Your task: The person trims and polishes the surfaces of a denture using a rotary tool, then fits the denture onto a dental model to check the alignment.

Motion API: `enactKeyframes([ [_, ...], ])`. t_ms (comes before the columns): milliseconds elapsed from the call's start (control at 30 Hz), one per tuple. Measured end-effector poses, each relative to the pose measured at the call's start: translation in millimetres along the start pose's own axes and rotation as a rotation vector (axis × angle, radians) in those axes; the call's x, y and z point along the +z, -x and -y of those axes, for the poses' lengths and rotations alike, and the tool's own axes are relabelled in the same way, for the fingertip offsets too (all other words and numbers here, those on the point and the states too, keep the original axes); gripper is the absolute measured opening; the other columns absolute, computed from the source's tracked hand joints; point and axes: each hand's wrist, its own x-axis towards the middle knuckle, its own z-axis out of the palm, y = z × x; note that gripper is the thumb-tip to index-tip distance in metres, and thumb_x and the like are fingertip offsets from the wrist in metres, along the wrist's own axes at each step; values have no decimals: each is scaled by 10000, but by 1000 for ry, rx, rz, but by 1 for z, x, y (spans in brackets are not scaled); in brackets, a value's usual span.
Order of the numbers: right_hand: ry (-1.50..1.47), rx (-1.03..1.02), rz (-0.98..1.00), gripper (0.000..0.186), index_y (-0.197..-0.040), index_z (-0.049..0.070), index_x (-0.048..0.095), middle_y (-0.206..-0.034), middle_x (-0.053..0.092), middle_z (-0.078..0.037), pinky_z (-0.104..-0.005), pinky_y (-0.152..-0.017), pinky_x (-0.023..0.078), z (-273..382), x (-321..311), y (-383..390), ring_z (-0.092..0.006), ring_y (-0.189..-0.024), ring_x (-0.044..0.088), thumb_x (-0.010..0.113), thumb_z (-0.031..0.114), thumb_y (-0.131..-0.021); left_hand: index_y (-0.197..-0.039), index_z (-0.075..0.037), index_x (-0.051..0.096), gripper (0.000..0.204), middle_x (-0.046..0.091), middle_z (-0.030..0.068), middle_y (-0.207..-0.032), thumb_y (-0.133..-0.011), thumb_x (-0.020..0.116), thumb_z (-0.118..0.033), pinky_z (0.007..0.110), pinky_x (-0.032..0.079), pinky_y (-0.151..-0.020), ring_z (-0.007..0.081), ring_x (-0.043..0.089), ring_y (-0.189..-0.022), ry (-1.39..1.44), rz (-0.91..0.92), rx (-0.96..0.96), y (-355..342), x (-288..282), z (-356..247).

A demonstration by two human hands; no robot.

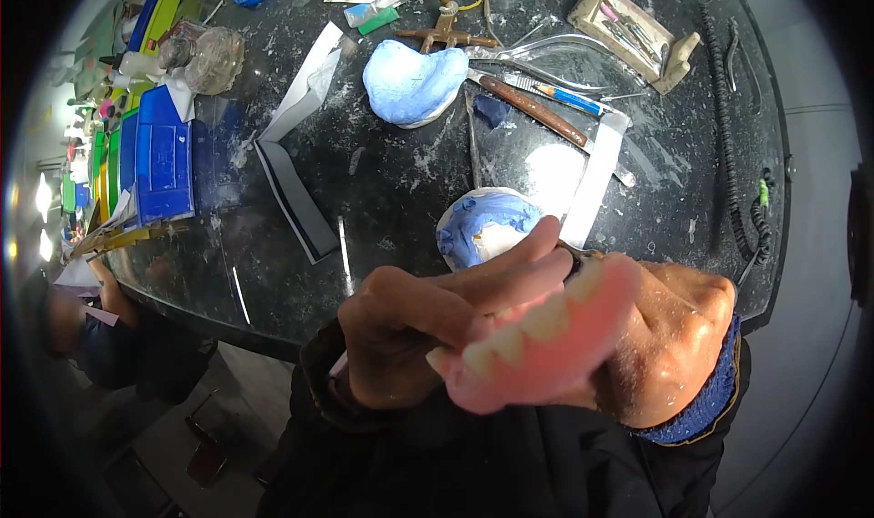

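Observation:
A pink denture [555, 359] with a row of cream-coloured teeth is held up close in front of my chest, above the table's near edge. My left hand [396, 331] grips its left end, fingers bent and pressed against its back. At the other end my right hand [678, 345] is closed on it; its fingertips are partly hidden behind the pink base. Just beyond my fingers lies a round white cast [501, 236] with a blue layer around its inside. Farther off sits a light-blue moulded piece [414, 81] on a white base.
A brown-handled knife [533, 108], a blue pencil-like tool [574, 99] and a folded white strip [300, 199] lie on the black table [391, 172]. Blue bins [164, 154] stand left, a tool holder [628, 31] back right. A coiled black cord [719, 126] runs down the right side.

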Motion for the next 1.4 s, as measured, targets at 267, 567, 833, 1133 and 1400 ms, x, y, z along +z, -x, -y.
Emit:
enactKeyframes([
  [267,-114,13,176,657,-1031,-6,613,-769,660,-97,-319,-547,526,-8,2,-3,-256,-589,663,847,428,-596,-902,29,635,167,631,189,-943,-753,704,56,452,514,-927,317,648,-961,-373,-276,43,-5,22,-19],
  [567,-502,-173,196,618,-909,-5,666,-735,661,-88,-294,-493,500,-21,4,-15,-245,-595,664,824,484,-567,-894,-58,731,246,686,43,-899,-673,822,-112,207,550,-638,129,681,-777,-763,-139,56,-13,25,-44],
  [833,-570,-173,279,623,-936,-35,658,-726,657,-131,-310,-535,524,-20,4,-16,-276,-643,685,836,446,-583,-929,-71,724,284,688,36,-867,-669,828,-114,212,555,-623,128,682,-764,-662,-237,35,-10,25,-47],
  [1133,-497,28,244,510,-621,31,568,-547,522,-57,-295,-419,380,-34,-3,-17,-207,-461,549,845,452,-542,-856,-42,694,351,666,78,-737,-580,891,-130,231,547,-558,135,667,-646,-674,-341,-5,-11,24,-45],
  [1400,-338,69,-548,415,-1078,42,377,-775,505,-82,-189,-379,265,-39,-16,-23,-57,-469,376,467,427,-951,-882,20,647,287,641,116,-744,-656,821,-16,232,517,-538,123,651,-646,-606,-446,33,-11,24,-40],
])
